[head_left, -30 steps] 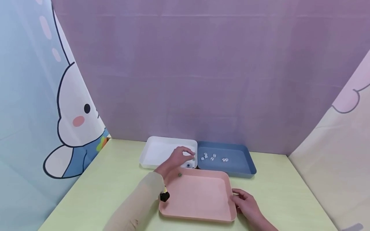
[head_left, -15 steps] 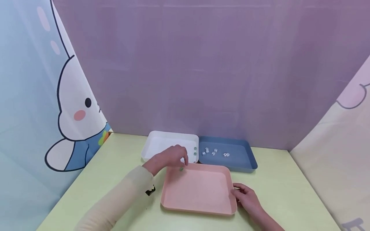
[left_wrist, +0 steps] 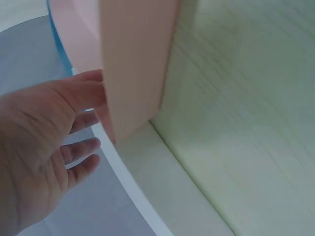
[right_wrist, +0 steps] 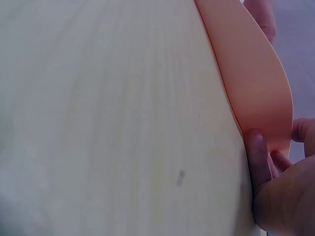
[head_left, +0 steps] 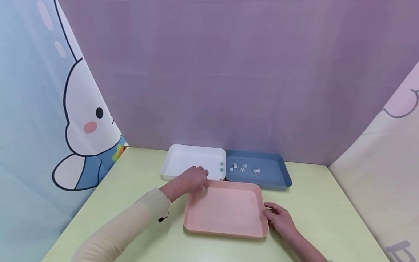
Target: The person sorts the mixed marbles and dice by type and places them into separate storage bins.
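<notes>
My left hand [head_left: 194,179] reaches over the far left corner of the pink tray [head_left: 229,207], its fingertips pinching a small green piece [head_left: 206,188] just inside the wall. In the left wrist view the index finger and thumb of the left hand [left_wrist: 44,132] go behind the tray's wall, which hides their tips; the other fingers are loosely bent. At the tray's right side my right hand [head_left: 279,220] grips the wall, and in the right wrist view its fingers [right_wrist: 258,157] lie against the outer side near a corner.
Behind the pink tray stand a white tray [head_left: 186,158] with two green pieces [head_left: 221,166] at its right side and a blue tray [head_left: 271,171] with several small white marked cubes [head_left: 242,169]. A purple cloth [head_left: 212,72] hangs behind the pale table [head_left: 137,171].
My left hand has come back from the white tray to the pink tray's far left corner and closed its fingertips at the green piece there. The right hand keeps its grip.
</notes>
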{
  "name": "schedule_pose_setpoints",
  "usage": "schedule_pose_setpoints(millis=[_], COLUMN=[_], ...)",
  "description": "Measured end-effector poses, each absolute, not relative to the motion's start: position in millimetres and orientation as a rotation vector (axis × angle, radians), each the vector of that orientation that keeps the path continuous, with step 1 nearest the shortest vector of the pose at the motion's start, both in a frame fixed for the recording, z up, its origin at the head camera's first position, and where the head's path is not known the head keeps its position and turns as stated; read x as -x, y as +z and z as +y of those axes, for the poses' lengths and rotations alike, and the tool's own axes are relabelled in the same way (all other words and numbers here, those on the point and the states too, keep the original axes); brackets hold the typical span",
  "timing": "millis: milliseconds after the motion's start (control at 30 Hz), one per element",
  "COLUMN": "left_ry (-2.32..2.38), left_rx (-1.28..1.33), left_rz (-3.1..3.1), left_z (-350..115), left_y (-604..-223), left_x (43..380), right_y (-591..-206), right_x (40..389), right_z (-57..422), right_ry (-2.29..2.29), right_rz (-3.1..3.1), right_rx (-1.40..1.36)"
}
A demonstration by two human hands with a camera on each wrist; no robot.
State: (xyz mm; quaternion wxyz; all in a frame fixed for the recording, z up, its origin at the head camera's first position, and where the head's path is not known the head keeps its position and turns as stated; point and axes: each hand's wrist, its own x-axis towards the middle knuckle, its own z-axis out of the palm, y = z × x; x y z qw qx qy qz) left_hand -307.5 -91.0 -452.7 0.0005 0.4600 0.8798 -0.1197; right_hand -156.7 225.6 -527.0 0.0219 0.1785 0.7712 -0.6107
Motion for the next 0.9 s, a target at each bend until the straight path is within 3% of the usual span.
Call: schedule_pose_setpoints(millis=[900], left_ry=[-0.475], left_rx=[-1.576], left_rz=[2.755], left_z=[-84.3], left_y=[-474.5], left_x=[325.8], right_y=[-528.5], right_x=[158.4], right_z=[224.8], right_ry=[-1.935], right_rz=[2.372], right_rx=[-0.564])
